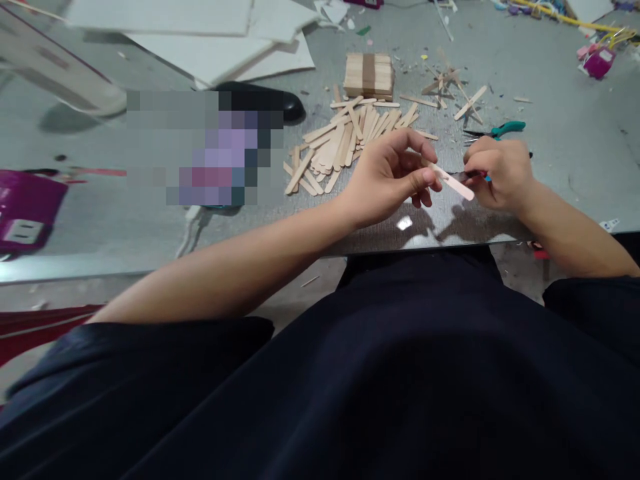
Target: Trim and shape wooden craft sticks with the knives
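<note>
My left hand (395, 175) pinches a wooden craft stick (461, 187) between thumb and fingers, above the table's front edge. The stick slants down to the right, its rounded end free. On the right, my right hand (501, 172) is closed around a dark-bladed tool (467, 176) with bits of red and blue at its grip; its exact kind is mostly hidden by the fingers. The tool's tip meets the stick near my left fingertips. Behind my left hand lies a loose pile of craft sticks (345, 137). Teal-handled pliers (509, 129) rest just beyond my right hand.
A banded bundle of craft sticks (381, 70) stands behind the pile. Crossed sticks (470, 103) and wood scraps lie to its right. White foam boards (200, 50) are at the back left, a purple socket block (31, 210) at far left. A blurred-out patch (215, 150) covers something with a cable.
</note>
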Available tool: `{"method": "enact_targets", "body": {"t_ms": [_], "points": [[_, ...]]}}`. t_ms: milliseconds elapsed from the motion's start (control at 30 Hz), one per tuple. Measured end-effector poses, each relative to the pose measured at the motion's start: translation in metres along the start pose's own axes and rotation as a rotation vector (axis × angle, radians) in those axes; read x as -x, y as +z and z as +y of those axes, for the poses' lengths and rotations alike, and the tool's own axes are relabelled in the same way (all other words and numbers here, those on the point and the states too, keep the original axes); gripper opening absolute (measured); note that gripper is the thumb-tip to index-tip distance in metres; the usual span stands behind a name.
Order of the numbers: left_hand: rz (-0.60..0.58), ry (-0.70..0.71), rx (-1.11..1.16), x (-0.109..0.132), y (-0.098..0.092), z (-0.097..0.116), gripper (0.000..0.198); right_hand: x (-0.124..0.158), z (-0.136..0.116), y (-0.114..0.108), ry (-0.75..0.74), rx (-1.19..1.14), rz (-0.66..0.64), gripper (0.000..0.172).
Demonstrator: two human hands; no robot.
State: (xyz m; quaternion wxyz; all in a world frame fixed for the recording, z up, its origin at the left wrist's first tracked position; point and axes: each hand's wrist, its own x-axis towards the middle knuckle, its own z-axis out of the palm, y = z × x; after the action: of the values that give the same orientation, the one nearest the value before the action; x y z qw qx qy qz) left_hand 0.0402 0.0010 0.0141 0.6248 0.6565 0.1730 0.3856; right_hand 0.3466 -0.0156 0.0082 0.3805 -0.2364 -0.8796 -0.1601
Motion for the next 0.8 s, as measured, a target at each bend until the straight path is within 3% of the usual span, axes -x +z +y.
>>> {"method": "enact_targets", "body": {"t_ms": [67,233,467,567,733,800], "points": [[0.008,0.012,-0.046,0.0,0.001,0.004,0.073,-0.004,-0.004,0.0,0.055,-0.086,0.015,0.034],[-0.079,0.004,-0.035,0.003,0.008,0.018,0.077,-0.007,-0.018,-0.002,0.246,-0.217,-0.11,0.05],[-0.181,-0.067,0.072,0.009,0.021,0.028,0.077,-0.015,-0.039,-0.004,0.298,-0.457,-0.185,0.056],[-0.184,-0.036,0.102,0.013,0.026,0.028,0.074,-0.015,-0.048,-0.001,0.267,-0.563,-0.13,0.049],[-0.202,-0.007,0.177,0.019,0.029,0.028,0.071,-0.02,-0.063,0.002,0.174,-0.718,0.112,0.019],[-0.217,-0.02,0.179,0.02,0.028,0.029,0.069,-0.022,-0.066,0.0,0.158,-0.688,0.118,0.017]]}}
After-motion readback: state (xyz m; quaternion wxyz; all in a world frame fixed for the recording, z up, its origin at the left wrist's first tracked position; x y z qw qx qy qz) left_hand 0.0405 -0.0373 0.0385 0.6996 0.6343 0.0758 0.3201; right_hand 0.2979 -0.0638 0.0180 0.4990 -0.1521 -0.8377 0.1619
